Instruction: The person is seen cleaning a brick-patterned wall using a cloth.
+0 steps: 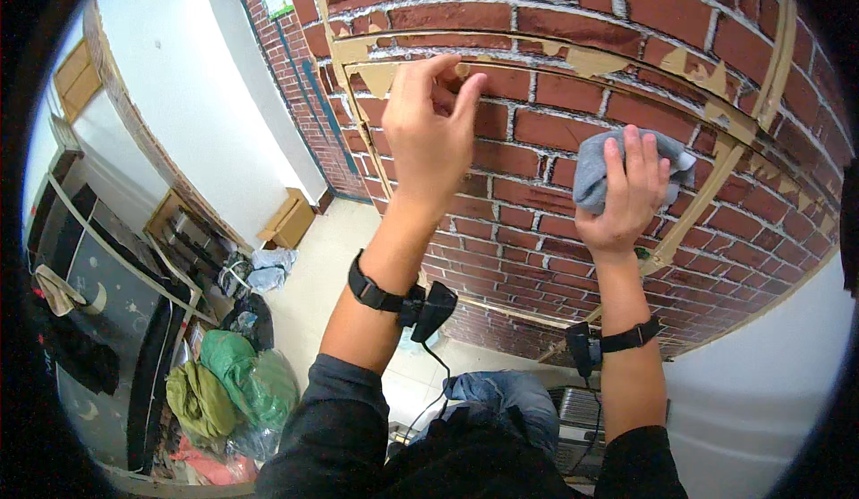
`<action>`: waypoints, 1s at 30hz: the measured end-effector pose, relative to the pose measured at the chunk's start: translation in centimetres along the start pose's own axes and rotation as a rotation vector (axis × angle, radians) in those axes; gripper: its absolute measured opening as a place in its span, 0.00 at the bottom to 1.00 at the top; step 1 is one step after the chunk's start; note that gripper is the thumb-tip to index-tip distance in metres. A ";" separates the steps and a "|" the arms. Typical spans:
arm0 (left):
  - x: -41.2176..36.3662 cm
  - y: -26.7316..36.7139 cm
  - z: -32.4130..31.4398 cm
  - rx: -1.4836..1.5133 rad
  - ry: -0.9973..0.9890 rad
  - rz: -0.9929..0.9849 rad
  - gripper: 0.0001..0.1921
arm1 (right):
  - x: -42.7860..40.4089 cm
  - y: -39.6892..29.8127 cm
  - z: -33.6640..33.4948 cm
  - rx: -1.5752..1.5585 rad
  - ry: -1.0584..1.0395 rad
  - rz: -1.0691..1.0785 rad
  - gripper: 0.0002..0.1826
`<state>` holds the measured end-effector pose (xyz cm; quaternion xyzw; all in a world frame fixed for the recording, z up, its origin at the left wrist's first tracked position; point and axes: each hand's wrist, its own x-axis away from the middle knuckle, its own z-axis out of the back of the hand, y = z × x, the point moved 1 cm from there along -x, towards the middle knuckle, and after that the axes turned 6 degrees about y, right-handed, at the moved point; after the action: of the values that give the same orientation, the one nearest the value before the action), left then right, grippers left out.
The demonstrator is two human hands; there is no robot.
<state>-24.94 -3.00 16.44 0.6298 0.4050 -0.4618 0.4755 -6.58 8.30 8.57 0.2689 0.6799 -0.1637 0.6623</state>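
Brick-patterned covering [557, 143] with torn patches spreads over the surface before me, crossed by tan strips [698, 210]. My right hand [624, 190] presses a folded grey cloth [590, 170] against it, fingers spread over the cloth. To the left, my left hand [433, 116] is raised at a thin dark seam near the upper strip, fingers curled and thumb apart from them. A small round tan knob or spot [462, 69] shows between its fingertips; whether they touch it cannot be told. Each forearm wears a black strap with a small device and a cable.
Green and clear plastic bags [235, 371] lie on the floor at lower left beside a dark patterned bed or panel [114, 311]. A cardboard box [288, 220] stands by the white wall. A ribbed silver-grey case [580, 425] is near my legs at lower right.
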 end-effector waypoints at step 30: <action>-1.2 0.9 0.8 -0.165 -0.113 -0.120 0.05 | 0.0 0.3 0.4 -0.086 0.005 -0.034 0.20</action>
<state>-24.53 -4.08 17.68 0.5359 0.4513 -0.4894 0.5193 -6.13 8.31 8.62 0.2290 0.6923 -0.1448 0.6688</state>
